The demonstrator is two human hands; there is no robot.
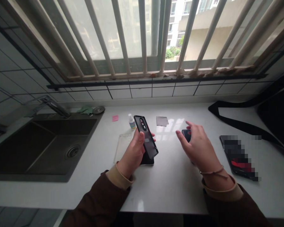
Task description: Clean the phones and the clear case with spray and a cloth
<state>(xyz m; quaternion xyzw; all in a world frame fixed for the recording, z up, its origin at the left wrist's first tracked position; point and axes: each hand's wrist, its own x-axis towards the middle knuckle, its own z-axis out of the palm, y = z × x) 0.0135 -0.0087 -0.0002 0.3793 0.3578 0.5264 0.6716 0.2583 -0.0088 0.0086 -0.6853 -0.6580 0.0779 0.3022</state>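
My left hand [134,151] is closed around a black phone case [146,140], held tilted above the white counter [170,183], its camera cut-out toward the window. A dark phone [148,162] lies flat just under that hand. My right hand [198,146] hovers to the right with fingers spread, over a small dark object [186,134] on the counter; whether it touches it is unclear. A clear plastic sheet [123,145] lies left of my left hand.
A dark sink [38,148] with a tap [54,107] fills the left. A small bottle [132,121], a pink note [115,118] and a grey cloth [162,121] lie toward the wall. A second phone [239,156] and a black bag strap [236,123] are at the right.
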